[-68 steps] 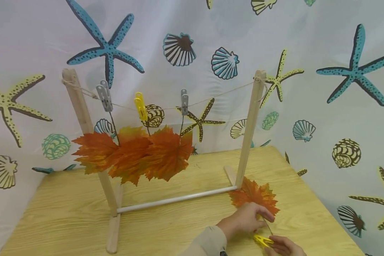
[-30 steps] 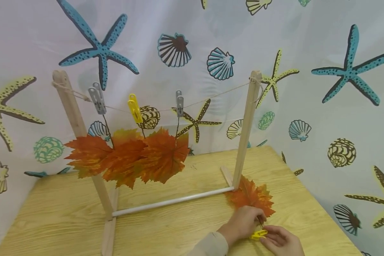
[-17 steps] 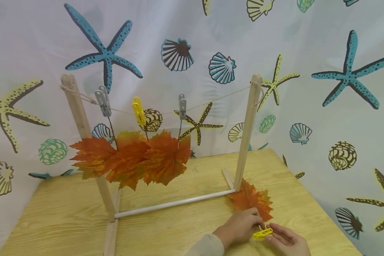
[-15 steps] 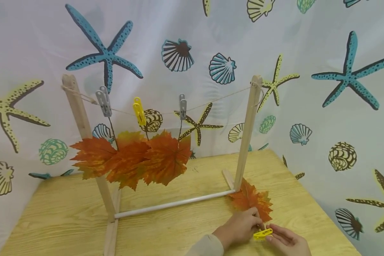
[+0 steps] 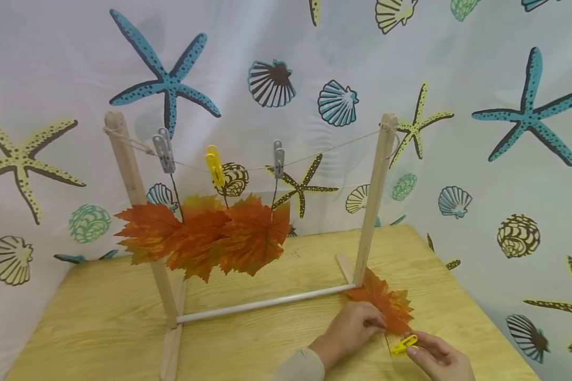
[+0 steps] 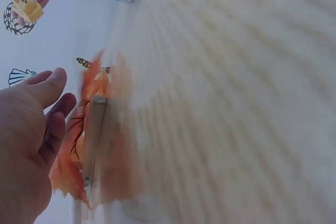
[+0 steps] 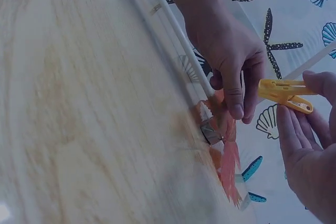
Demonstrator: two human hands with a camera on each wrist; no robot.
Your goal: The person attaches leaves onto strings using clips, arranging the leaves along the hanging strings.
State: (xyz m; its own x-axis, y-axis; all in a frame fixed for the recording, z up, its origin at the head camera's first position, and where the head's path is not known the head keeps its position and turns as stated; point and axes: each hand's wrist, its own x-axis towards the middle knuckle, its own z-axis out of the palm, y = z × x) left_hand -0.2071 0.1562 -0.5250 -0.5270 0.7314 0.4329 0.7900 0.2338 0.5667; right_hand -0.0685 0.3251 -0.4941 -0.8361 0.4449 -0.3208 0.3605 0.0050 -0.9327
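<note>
My right hand (image 5: 440,357) pinches a yellow clothespin (image 7: 283,92) between thumb and fingertips; its nose lies close beside the stem of an artificial maple leaf (image 5: 386,304). That orange-red leaf lies on the table at the foot of the stand's right post. My left hand (image 5: 350,328) pinches its thin dark stem near the leaf's base, with the stem's lower end sticking out below the fingertips. In the left wrist view the stem between the left fingers (image 6: 55,106) does not show. Whether the clothespin touches the stem, I cannot tell.
A wooden stand with a right post (image 5: 375,201), left post (image 5: 133,180) and white crossbar (image 5: 267,302) occupies the table (image 5: 248,344). From its string (image 5: 333,144), two grey clothespins (image 5: 278,161) and a yellow one (image 5: 214,166) hang three overlapping maple leaves (image 5: 252,235). A patterned curtain stands behind.
My left fingers have moved up the stem towards the leaf. The clothespin in my right hand has turned and shifted slightly up and right. The hanging leaves stay as they were.
</note>
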